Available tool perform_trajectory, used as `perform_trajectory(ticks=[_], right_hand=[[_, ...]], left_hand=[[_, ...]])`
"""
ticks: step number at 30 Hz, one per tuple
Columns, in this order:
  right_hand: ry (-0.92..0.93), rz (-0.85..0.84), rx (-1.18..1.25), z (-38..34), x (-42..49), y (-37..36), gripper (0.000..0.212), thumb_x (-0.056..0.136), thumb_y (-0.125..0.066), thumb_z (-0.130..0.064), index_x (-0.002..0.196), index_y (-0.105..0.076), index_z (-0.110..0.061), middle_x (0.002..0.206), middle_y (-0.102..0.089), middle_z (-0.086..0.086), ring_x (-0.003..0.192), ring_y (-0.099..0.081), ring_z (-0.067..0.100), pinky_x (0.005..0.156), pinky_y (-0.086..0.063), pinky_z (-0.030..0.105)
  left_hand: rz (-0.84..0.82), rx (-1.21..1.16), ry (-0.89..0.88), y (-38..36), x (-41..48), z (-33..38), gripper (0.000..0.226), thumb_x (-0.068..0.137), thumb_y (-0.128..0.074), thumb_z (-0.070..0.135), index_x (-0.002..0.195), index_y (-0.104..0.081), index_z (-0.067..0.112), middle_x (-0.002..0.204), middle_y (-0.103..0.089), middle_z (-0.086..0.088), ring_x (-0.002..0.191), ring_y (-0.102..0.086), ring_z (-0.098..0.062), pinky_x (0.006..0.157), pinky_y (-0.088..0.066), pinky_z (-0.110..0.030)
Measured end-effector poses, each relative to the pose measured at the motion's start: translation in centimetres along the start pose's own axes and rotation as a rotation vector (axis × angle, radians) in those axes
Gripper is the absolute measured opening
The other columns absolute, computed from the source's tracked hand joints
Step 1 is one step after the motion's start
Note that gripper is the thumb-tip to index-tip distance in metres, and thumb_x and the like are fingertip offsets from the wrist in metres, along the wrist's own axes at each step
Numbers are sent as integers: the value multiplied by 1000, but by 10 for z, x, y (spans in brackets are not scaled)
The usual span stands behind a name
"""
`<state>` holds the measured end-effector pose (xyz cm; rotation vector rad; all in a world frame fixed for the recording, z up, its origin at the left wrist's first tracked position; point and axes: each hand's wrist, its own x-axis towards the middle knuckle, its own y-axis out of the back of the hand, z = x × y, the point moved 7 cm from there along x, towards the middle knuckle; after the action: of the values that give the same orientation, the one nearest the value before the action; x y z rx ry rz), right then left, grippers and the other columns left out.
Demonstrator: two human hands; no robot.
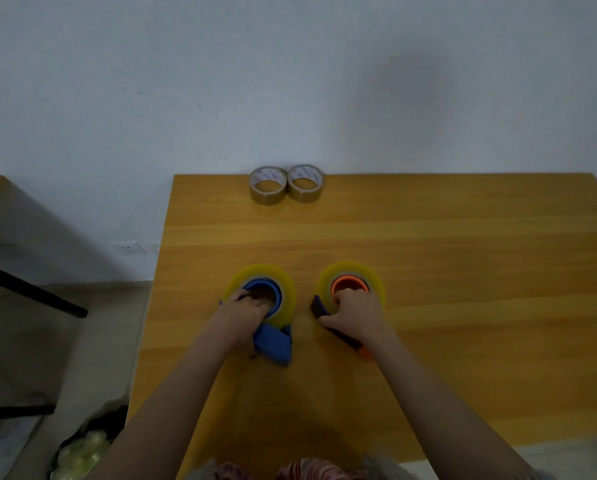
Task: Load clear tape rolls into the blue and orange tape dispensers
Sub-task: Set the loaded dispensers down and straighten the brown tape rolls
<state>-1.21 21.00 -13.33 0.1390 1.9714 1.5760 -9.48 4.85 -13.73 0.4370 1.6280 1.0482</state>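
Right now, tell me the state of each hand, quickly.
Left hand: closed, gripping the blue dispenser, fingers hooked in its core.
Right hand: closed, gripping the orange dispenser.

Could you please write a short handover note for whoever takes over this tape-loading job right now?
Left hand: fingers curled into the hub of the blue dispenser, gripping it.
Right hand: fingers hooked in the hub of the orange dispenser, thumb along its handle.
Things: one clear roll sits round the blue hub, the other clear roll round the orange hub, all on the table. A brown roll and a second brown roll stand at the far edge.
Done: both clear rolls appear seated.
Left: tape threading cannot be seen; check it.
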Motion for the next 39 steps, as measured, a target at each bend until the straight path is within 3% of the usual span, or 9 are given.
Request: perform_trajectory(ticks=[5, 18, 21, 23, 26, 29, 33, 37, 39], right_hand=[[-3, -53, 4, -5, 0, -4, 48, 80, -62, -52, 60, -33, -19, 56, -36, -3, 49, -36, 12, 58, -32, 29], [25, -223, 241, -21, -15, -13, 56, 76, -69, -52, 56, -29, -19, 52, -27, -2, 44, -27, 12, 44, -22, 24], [44, -257, 297, -25, -15, -10, 60, 78, -65, -57, 51, -27, -18, 48, -26, -2, 40, -24, 13, 44, -20, 26], [17, -125, 345, -19, -13, 5, 59, 84, -58, -56, 48, -33, -15, 45, -32, 0, 37, -31, 16, 44, -27, 28], [-78, 215, 330, 1, -15, 36, 32, 91, -56, -42, 87, -64, -11, 86, -65, 9, 85, -64, 24, 70, -49, 28], [-192, 168, 377, 26, -13, 25, 58, 86, -62, -32, 137, -42, -14, 139, -44, 10, 129, -41, 29, 100, -41, 37], [-229, -52, 427, 36, -17, -10, 70, 90, -60, -22, 149, -21, -17, 140, -46, 13, 107, -61, 28, 72, -50, 31], [-260, -31, 438, 39, -18, -11, 69, 92, -58, -17, 149, -20, -15, 140, -46, 13, 113, -58, 28, 76, -51, 32], [-270, -52, 457, 38, -17, -10, 68, 91, -58, -17, 148, -21, -14, 134, -51, 14, 101, -61, 26, 64, -50, 28]], left_hand=[[9, 50, 55, -11, -13, 3, 40, 88, -53, 8, 126, -42, 14, 129, -51, -6, 125, -43, -23, 119, -6, -42], [126, -74, 134, -25, -55, 10, 43, 94, -43, 5, 135, -36, 16, 149, -31, -2, 147, -1, -17, 114, 14, -51], [365, -222, 104, -22, -69, 6, 57, 86, -51, -4, 137, -37, 19, 154, -23, -2, 142, 11, -20, 115, 9, -49], [599, -437, 172, -13, -77, -5, 63, 78, -53, -13, 134, -44, 16, 152, -28, -4, 144, -2, -25, 116, -8, -49], [737, -972, 511, -14, -81, -28, 55, 87, -48, -5, 139, -31, 2, 149, -29, -13, 141, -25, -31, 111, -30, -43], [567, -1220, 730, -30, -66, -24, 75, 88, -59, 19, 143, -14, -5, 148, -24, -20, 136, -30, -33, 103, -38, -39], [488, -1240, 779, -47, -53, -18, 65, 89, -57, 16, 138, -22, -8, 136, -35, -23, 103, -55, -39, 63, -44, -37], [544, -1223, 768, -47, -52, -22, 65, 89, -56, 13, 140, -20, -6, 126, -42, -23, 81, -55, -29, 49, -39, -29], [555, -1204, 762, -46, -53, -26, 65, 89, -56, 13, 141, -20, -4, 126, -43, -22, 71, -50, -20, 47, -40, -28]])
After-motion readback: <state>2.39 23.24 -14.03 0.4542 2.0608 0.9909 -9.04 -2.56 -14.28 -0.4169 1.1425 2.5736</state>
